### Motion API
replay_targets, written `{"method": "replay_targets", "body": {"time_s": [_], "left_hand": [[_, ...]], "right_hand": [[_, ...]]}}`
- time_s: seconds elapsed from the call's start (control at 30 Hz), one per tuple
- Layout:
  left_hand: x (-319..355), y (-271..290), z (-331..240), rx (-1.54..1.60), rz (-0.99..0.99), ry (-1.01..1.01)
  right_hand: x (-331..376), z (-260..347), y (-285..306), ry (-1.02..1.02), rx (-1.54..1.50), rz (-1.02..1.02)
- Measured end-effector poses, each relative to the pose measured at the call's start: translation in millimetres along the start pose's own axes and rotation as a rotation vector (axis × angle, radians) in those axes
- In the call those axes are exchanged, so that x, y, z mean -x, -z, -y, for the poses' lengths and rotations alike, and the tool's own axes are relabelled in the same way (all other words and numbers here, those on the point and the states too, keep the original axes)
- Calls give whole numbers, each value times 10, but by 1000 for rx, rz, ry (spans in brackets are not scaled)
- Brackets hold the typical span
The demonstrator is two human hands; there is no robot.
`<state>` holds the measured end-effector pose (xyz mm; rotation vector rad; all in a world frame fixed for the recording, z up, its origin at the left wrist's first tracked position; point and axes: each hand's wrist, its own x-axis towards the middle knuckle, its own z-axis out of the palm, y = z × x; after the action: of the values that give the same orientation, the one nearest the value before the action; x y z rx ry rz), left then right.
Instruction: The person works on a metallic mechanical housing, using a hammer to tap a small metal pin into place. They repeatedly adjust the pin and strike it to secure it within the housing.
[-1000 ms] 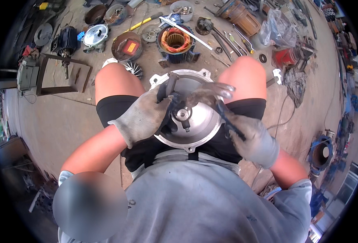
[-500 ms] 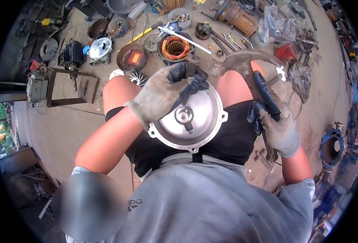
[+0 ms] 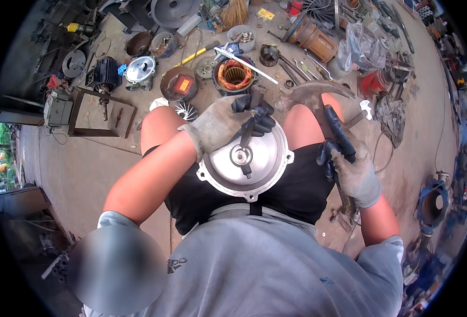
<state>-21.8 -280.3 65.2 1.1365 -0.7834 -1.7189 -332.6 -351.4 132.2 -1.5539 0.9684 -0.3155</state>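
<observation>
A round silver metal end cover [image 3: 220, 177] with bolt lugs on its rim rests in my lap, open side up. At its centre is a hub with a dark ring [image 3: 241, 155]. My left hand [image 3: 228, 120], in a grey glove with black fingers, is closed around a dark flat chisel-like bar [image 3: 247, 136]. The bar slants down, its lower end at the ring; contact is hard to tell. My right hand [image 3: 352, 169], gloved alike, grips the handle of a hammer with a long curved rusty head [image 3: 313, 91], its index finger stretched along the handle. The head lies over my right knee.
Beyond my knees stand a motor stator [image 3: 235, 74] with orange windings, a rusty pan [image 3: 171, 79] holding a red box, and a second silver cover [image 3: 140, 69]. Several hand tools [image 3: 303, 68] lie farther right. A metal frame [image 3: 101, 113] stands at the left.
The bar in my left hand has turned to point down at the hub, so more of it shows. My right hand and the hammer look nearly unmoved; the whole view has shifted slightly.
</observation>
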Motion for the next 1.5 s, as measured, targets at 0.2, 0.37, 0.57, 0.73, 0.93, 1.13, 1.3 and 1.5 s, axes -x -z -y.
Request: {"method": "replay_targets", "body": {"time_s": [0.2, 0.37, 0.57, 0.73, 0.93, 1.13, 1.3, 1.5], "left_hand": [[-1, -83, -34, -9, -27, 42], [-24, -53, 35, -42, -21, 43], [28, -151, -11, -215, -43, 43], [51, -184, 183, -247, -58, 35], [5, -58, 322, -215, -40, 42], [-55, 122, 538, -377, 28, -4], [-57, 31, 412, -271, 19, 62], [-56, 90, 460, -413, 43, -26]], "right_hand": [[-85, 157, 10, -44, -15, -36], [-250, 321, 42, -28, -23, -45], [-414, 444, 174, -75, 92, 42], [-507, 526, 238, -27, 84, 66], [-599, 587, 293, -72, 108, 111], [-583, 660, 378, 13, -76, -5], [-595, 496, 233, -68, 129, 66], [-675, 548, 406, 10, -62, -35]]}}
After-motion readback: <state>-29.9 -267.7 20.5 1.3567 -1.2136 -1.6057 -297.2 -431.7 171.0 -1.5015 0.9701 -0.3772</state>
